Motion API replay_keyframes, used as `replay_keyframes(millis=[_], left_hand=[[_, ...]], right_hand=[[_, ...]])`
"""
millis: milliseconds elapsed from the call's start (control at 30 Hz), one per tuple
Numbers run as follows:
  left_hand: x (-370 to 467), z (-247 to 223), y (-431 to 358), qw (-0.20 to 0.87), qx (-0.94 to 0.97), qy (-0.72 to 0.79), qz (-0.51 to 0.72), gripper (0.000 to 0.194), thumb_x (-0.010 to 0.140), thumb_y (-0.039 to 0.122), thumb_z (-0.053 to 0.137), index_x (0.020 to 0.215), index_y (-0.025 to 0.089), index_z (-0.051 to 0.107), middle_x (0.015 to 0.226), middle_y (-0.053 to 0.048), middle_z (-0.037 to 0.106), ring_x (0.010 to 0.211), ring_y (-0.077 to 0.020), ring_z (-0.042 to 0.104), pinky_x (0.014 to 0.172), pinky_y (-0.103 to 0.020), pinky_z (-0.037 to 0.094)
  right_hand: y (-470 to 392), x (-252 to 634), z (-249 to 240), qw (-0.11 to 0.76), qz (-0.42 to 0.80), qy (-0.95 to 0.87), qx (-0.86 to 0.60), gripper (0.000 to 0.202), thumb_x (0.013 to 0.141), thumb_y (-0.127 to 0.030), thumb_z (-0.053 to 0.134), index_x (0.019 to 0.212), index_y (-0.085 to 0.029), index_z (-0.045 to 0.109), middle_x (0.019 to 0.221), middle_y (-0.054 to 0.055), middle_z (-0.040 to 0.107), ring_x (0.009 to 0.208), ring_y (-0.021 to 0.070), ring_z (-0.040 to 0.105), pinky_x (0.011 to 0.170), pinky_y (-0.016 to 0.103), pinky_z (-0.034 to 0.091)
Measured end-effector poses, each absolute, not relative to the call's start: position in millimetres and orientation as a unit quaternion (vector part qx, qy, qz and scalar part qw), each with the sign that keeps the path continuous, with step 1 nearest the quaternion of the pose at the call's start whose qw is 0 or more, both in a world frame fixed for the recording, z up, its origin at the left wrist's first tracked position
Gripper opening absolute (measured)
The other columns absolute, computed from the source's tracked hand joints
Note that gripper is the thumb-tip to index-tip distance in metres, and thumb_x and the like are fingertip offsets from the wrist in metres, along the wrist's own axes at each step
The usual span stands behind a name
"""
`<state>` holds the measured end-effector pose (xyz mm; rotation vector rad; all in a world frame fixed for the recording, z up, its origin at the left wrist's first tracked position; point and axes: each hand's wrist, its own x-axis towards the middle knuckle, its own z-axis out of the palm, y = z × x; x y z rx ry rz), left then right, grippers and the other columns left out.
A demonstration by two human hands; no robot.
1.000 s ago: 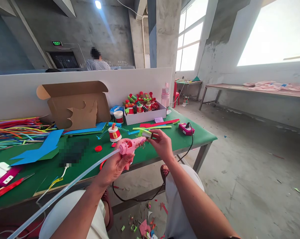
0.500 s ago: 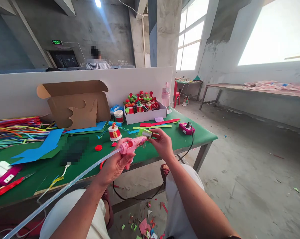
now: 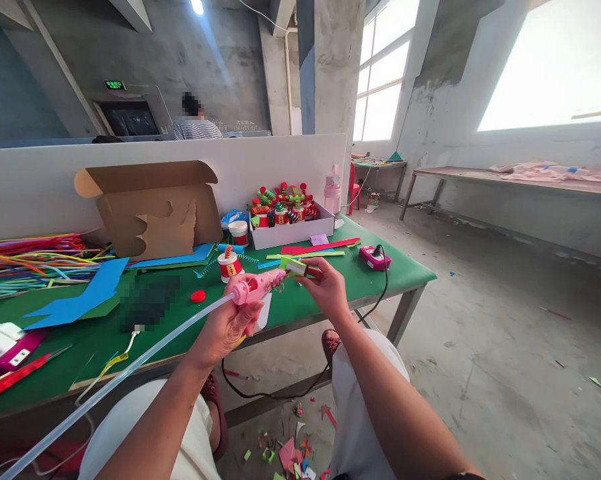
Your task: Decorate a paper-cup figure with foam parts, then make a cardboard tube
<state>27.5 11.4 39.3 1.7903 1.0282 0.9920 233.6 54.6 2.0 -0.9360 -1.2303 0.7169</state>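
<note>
My left hand [image 3: 228, 325] is closed around the handle of a pink glue gun [image 3: 253, 290], and a long clear glue stick [image 3: 125, 380] runs out of its back end. Bits of coloured scrap cling about the gun's nozzle. Between thumb and fingers, my right hand [image 3: 325, 287] pinches a small green and white paper roll [image 3: 295, 267] close to the nozzle. I cannot tell whether the two touch. Just behind my left hand stands a red and white paper cup [image 3: 230, 267] with an orange coil on top. A red bottle cap [image 3: 198, 297] lies left of it.
A white box [image 3: 293, 235] of cup figures stands at the back, with an open cardboard box [image 3: 155, 210] to its left. Coloured pipe strips [image 3: 40, 267] cover the far left. A magenta power block [image 3: 374, 259] sits at the right; its black cable hangs below the table [image 3: 405, 273].
My left hand has drawn the glue gun slightly left and up, away from the roll. A white piece beneath the gun now shows. My right hand has barely moved.
</note>
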Motion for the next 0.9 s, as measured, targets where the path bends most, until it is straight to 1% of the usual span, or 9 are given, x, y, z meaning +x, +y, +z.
replay_keyframes(millis=[133,300,367,500,600,733,800,900], left_hand=[[28,41,11,0.407,0.716,0.401,0.402,0.062,0.079,0.073,0.049,0.106,0.017,0.053,0.06,0.005,0.047,0.046,-0.01,0.045,0.045,-0.023,0.037],[31,41,11,0.409,0.727,0.383,0.397,0.058,0.083,0.069,0.05,0.109,0.017,0.051,0.06,0.006,0.045,0.046,-0.0098,0.045,0.046,-0.023,0.037],[31,42,11,0.41,0.724,0.386,0.399,0.059,0.082,0.069,0.05,0.11,0.017,0.049,0.06,0.006,0.045,0.046,-0.0097,0.045,0.045,-0.023,0.037],[28,43,12,0.398,0.713,0.406,0.411,0.064,0.079,0.073,0.05,0.112,0.018,0.048,0.061,0.006,0.048,0.045,-0.0094,0.045,0.045,-0.023,0.037],[25,42,14,0.392,0.711,0.409,0.416,0.065,0.079,0.072,0.051,0.113,0.017,0.047,0.064,0.005,0.05,0.046,-0.0096,0.047,0.045,-0.023,0.036],[23,34,18,0.396,0.704,0.387,0.444,0.06,0.083,0.064,0.055,0.119,0.019,0.039,0.073,0.003,0.053,0.049,-0.0086,0.047,0.045,-0.022,0.035],[25,31,21,0.392,0.7,0.376,0.462,0.056,0.085,0.06,0.055,0.121,0.02,0.037,0.079,0.002,0.053,0.05,-0.0076,0.045,0.046,-0.022,0.035],[34,31,29,0.382,0.7,0.38,0.468,0.048,0.087,0.054,0.054,0.118,0.021,0.037,0.08,0.004,0.051,0.051,-0.0071,0.043,0.049,-0.022,0.036]], right_hand=[[54,234,3,0.659,0.32,-0.543,-0.411,0.031,0.065,-0.034,0.078,0.091,-0.022,0.066,0.089,0.002,0.071,0.088,0.0228,0.072,0.073,0.031,0.061],[53,233,4,0.659,0.327,-0.541,-0.408,0.031,0.065,-0.034,0.079,0.09,-0.022,0.066,0.09,0.002,0.071,0.09,0.0224,0.072,0.076,0.031,0.061],[54,234,4,0.66,0.327,-0.54,-0.407,0.031,0.064,-0.034,0.079,0.09,-0.022,0.066,0.089,0.001,0.071,0.089,0.0226,0.072,0.076,0.032,0.061],[54,234,4,0.662,0.329,-0.536,-0.408,0.03,0.064,-0.033,0.079,0.089,-0.022,0.066,0.086,0.001,0.071,0.088,0.0234,0.072,0.073,0.031,0.06],[55,233,4,0.664,0.343,-0.527,-0.404,0.032,0.063,-0.033,0.079,0.09,-0.022,0.065,0.085,0.001,0.071,0.088,0.0236,0.072,0.07,0.03,0.059],[57,233,3,0.679,0.383,-0.498,-0.381,0.036,0.059,-0.032,0.081,0.089,-0.021,0.064,0.087,0.002,0.072,0.087,0.0228,0.072,0.07,0.03,0.058],[59,235,4,0.696,0.402,-0.471,-0.365,0.036,0.058,-0.032,0.082,0.087,-0.021,0.064,0.09,0.002,0.073,0.086,0.022,0.072,0.072,0.031,0.058],[63,248,5,0.74,0.414,-0.409,-0.338,0.037,0.056,-0.033,0.084,0.084,-0.021,0.063,0.088,0.001,0.073,0.083,0.0195,0.071,0.077,0.032,0.058]])
